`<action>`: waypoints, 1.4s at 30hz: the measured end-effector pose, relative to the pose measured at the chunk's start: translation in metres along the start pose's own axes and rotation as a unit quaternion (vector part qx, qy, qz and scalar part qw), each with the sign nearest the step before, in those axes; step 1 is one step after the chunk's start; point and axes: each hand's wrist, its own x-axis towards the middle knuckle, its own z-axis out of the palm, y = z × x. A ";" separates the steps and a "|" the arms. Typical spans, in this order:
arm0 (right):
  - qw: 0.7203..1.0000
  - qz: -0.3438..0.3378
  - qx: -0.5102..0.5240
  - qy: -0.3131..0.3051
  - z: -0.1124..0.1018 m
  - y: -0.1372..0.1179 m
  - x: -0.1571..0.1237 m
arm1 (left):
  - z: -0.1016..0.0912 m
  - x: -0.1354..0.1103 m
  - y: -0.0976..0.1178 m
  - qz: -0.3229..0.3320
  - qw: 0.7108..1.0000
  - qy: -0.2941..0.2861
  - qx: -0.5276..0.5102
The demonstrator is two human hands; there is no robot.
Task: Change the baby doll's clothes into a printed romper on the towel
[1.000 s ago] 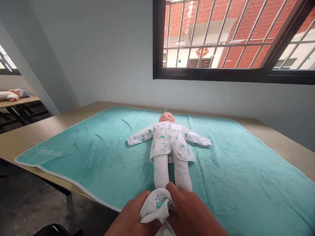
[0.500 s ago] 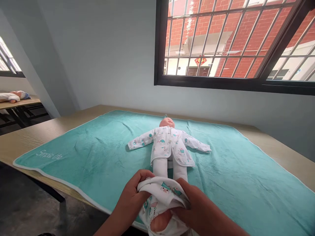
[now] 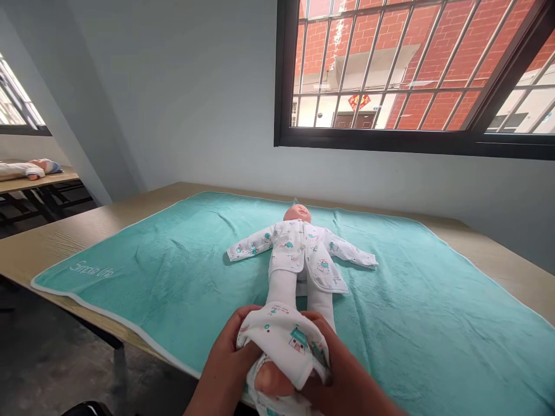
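In the head view, a doll (image 3: 297,213) lies face up on a teal blanket (image 3: 173,277) spread over a table (image 3: 56,234), its head towards the wall and its legs towards the person. Its printed jacket (image 3: 286,248) lies with the sleeves stretched out and the lower front parted.

Both hands work at the near end of the legs. The left hand (image 3: 229,352) has its grip closed on one side of a bunched printed cloth (image 3: 277,329), and the right hand (image 3: 340,364) pinches the other side; its lower fingers are hidden. The cloth covers the end of one white leg (image 3: 281,287), and a rounded, skin-coloured shape, probably the foot, shows through its opening. The other leg (image 3: 319,303) runs down behind the right hand.

The likeliest trouble is a snag: bunched folds could catch on that rounded end, or twist if the hands pull unevenly. A hard tug could drag the light-looking doll towards the near edge and ruck the blanket beneath it. The soft leg could also bend rather than slide, and a loosened pinch would let the opening collapse.
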 end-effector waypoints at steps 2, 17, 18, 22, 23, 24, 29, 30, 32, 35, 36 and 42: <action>0.996 -0.038 -0.079 0.001 -0.004 -0.002 0.004 | 0.002 0.002 -0.002 0.007 1.000 0.007 0.003; 0.998 0.063 0.001 -0.015 -0.070 0.000 0.033 | -0.017 0.071 0.021 0.088 0.985 -0.131 0.071; 0.998 0.059 0.014 -0.017 -0.072 0.001 0.032 | -0.017 0.071 0.020 0.101 0.979 -0.140 0.111; 0.990 0.046 0.113 -0.066 -0.077 0.006 0.022 | -0.015 0.058 0.036 0.132 0.964 -0.151 0.173; 0.985 0.044 0.144 -0.082 -0.077 0.008 0.020 | -0.011 0.053 0.042 0.164 0.961 -0.140 0.174; 0.979 0.041 0.174 -0.095 -0.077 0.010 0.018 | -0.005 0.047 0.049 0.202 0.952 -0.134 0.185; 0.943 0.019 0.304 -0.133 -0.081 0.026 0.011 | 0.044 0.031 0.058 0.267 0.862 -0.236 0.362; 0.939 0.014 0.316 -0.137 -0.084 0.029 0.010 | 0.052 0.030 0.058 0.258 0.848 -0.253 0.387; 0.938 0.002 0.314 -0.150 -0.090 0.030 0.007 | 0.062 0.031 0.059 0.224 0.841 -0.275 0.407; 0.945 -0.018 0.282 -0.167 -0.097 0.024 0.003 | 0.060 0.034 0.067 0.140 0.876 -0.305 0.347; 0.948 -0.023 0.268 -0.168 -0.097 0.020 0.002 | 0.057 0.035 0.071 0.116 0.890 -0.310 0.312; 0.983 0.019 0.079 -0.162 -0.082 0.008 -0.002 | 0.043 0.052 0.071 0.070 0.927 -0.327 0.171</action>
